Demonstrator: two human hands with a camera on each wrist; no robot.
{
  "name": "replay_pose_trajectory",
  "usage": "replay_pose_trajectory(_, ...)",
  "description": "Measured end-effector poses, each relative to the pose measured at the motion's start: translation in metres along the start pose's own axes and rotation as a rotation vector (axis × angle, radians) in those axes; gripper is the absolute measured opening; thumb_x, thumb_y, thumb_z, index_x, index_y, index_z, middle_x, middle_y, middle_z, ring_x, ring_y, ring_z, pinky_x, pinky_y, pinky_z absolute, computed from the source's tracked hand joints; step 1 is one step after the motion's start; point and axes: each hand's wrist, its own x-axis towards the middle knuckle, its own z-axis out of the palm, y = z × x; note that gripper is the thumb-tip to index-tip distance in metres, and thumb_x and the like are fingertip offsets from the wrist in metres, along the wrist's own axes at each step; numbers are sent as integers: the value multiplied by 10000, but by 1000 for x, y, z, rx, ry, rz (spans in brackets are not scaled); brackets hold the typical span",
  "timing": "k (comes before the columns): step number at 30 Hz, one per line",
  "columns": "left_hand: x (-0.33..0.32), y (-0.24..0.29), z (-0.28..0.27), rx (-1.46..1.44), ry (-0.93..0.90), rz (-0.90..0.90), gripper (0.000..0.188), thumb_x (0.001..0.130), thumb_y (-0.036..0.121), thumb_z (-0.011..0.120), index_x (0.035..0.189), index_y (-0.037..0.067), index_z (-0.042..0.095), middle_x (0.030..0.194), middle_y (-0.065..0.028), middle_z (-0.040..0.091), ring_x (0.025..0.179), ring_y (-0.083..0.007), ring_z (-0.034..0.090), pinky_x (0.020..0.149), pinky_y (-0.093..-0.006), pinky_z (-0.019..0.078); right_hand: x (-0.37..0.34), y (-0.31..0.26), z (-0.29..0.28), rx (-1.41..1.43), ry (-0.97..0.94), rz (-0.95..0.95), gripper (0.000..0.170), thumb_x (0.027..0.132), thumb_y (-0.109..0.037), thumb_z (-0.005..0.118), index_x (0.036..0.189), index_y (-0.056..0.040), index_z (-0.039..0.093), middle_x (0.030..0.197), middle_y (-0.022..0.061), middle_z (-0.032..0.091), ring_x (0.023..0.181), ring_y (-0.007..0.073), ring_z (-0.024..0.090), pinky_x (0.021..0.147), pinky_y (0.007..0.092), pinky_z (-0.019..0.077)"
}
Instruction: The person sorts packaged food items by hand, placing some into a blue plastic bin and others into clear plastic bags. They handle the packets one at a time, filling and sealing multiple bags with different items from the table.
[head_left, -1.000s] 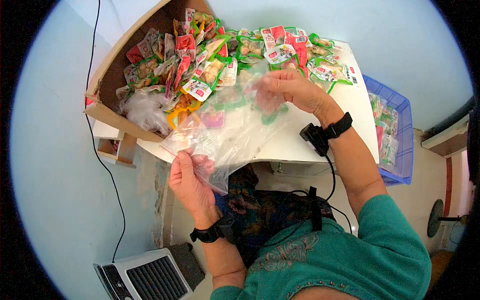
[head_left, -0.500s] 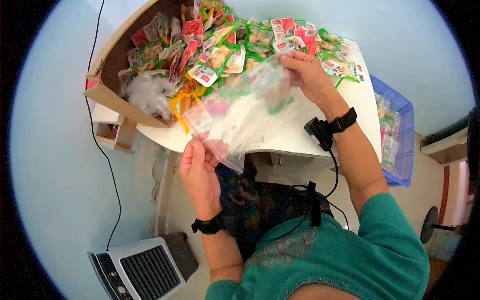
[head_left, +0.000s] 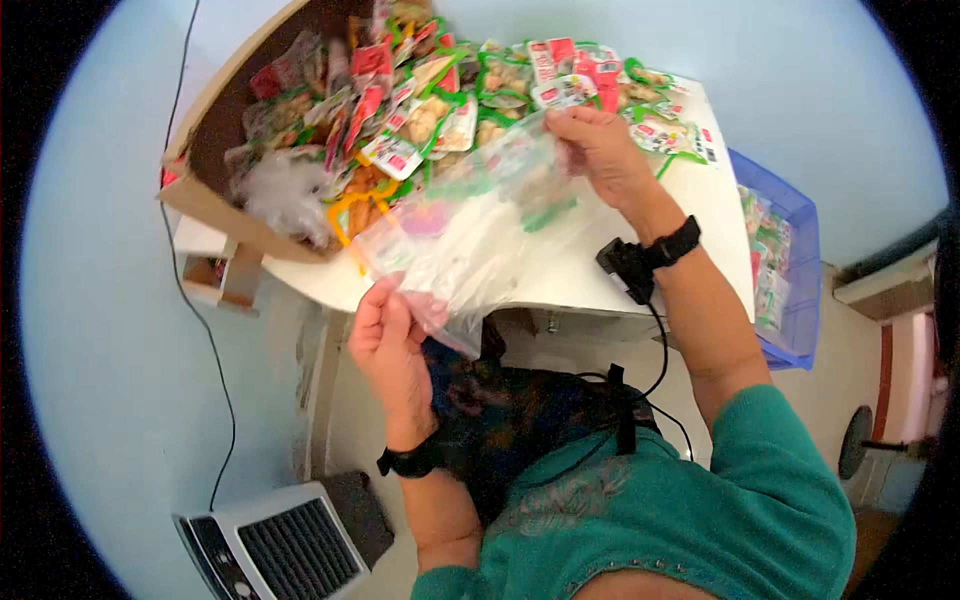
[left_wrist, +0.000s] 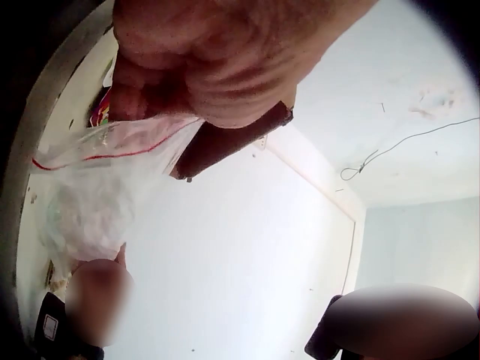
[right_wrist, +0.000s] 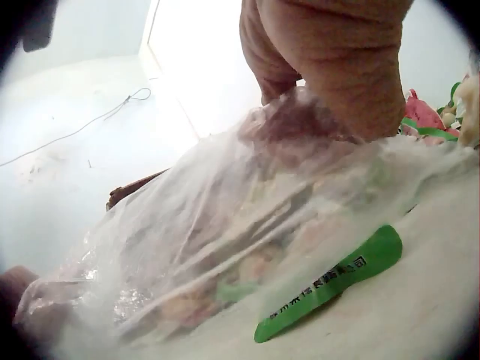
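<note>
Clearly, both hands are grasping. The left hand (head_left: 393,350) pinches the near left edge of a bag (head_left: 450,250) between thumb and fingers, and the right hand (head_left: 612,155) pinches its far right end. The bag, clear and creased, spans the gap between the hands, over the near part of the table (head_left: 565,272), with one lower corner out past the table's near edge. Seen from the left wrist, a red line (left_wrist: 97,157) runs along the edge beside the left hand. From the right wrist, a green strip (right_wrist: 330,283) with dark lettering shows at the bag; whether it lies on or under the film I cannot tell.

Each wrist wears a black band, left (head_left: 410,460) and right (head_left: 672,245), and a small black camera (head_left: 625,270) sits at the right one.

Just left of the bag lies an orange pack (head_left: 362,213), at the mouth of a box (head_left: 235,220) lying on its side. Crumpled plastic (head_left: 285,190) sits in the box's near part. Farther off, packs (head_left: 425,120) spill out of it and along the table's far side. To the right, below the table, a blue basket (head_left: 806,290) holds more packs.
</note>
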Motion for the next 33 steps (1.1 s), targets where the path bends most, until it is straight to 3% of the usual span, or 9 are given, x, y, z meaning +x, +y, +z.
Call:
replay_pose_trajectory(7, 1, -4, 5, 133, -5, 52, 400, 904, -6, 570, 1296, 7, 495, 1015, -66, 643, 847, -153, 645, 781, -296, 558, -6, -5, 6, 91, -8, 44, 190, 946, -241, 598, 904, -63, 646, 598, -22, 541, 477, 72, 497, 454, 223, 387)
replay_pose_trajectory(8, 0, -3, 14, 83, 84, 49, 355, 890, -32, 565, 1243, -37, 528, 917, -77, 642, 757, -140, 621, 718, -274, 530, -6, -7, 7, 91, -32, 59, 208, 958, -255, 586, 909, -60, 641, 605, -8, 557, 484, 78, 510, 451, 229, 388)
replay_pose_trajectory(11, 1, -2, 16, 79, 182, -1, 291, 914, 2, 559, 1204, -20, 550, 863, -61, 629, 710, -131, 609, 657, -273, 532, -8, -9, 8, 71, -72, 90, 217, 960, -257, 579, 953, -51, 648, 625, 10, 579, 503, 84, 536, 455, 236, 425)
replay_pose_trajectory(14, 2, -4, 6, 62, 204, 40, 194, 938, 59, 571, 1123, 1, 585, 798, -37, 608, 638, -110, 583, 553, -241, 500, -7, -8, 9, 102, -55, 95, 208, 948, -237, 599, 986, -42, 661, 645, 2, 592, 524, 78, 554, 467, 239, 465)
replay_pose_trajectory(17, 1, -4, -1, 82, 219, 103, 170, 950, 131, 576, 1089, 40, 612, 732, 23, 532, 570, -71, 492, 450, -202, 393, -2, -2, 8, 28, -62, 35, 188, 923, -206, 634, 987, -36, 682, 654, -15, 593, 528, 69, 555, 483, 235, 489)
replay_pose_trajectory(20, 0, 5, -3, 69, 229, 170, 138, 951, 153, 587, 1043, 56, 624, 679, 44, 502, 513, -51, 444, 409, -184, 337, -8, -7, 13, 52, -45, 26, 158, 903, -179, 659, 953, -34, 698, 659, -25, 597, 522, 62, 547, 465, 231, 460)
replay_pose_trajectory(23, -3, 26, 19, 92, 490, 159, 163, 994, 161, 531, 1014, 27, 622, 679, 23, 540, 486, -42, 430, 409, -199, 352, -9, -5, 13, 24, -106, 2, 163, 901, -180, 660, 952, -31, 703, 654, -19, 602, 516, 62, 543, 448, 226, 426)
replay_pose_trajectory(26, -11, 36, 4, 83, 283, 195, 189, 1000, 186, 526, 1023, 29, 628, 679, 34, 534, 495, -29, 419, 407, -196, 327, -11, -6, 13, -27, -160, 6, 168, 903, -183, 659, 952, -28, 700, 649, -15, 603, 510, 62, 536, 440, 225, 400)
replay_pose_trajectory(33, -29, 62, -14, 189, 368, 294, 209, 1000, 195, 522, 1079, 38, 635, 646, 64, 479, 513, -12, 394, 412, -185, 293, -21, -12, 27, -54, -273, 9, 169, 915, -186, 642, 874, -25, 671, 588, 20, 601, 455, 86, 539, 416, 238, 422)
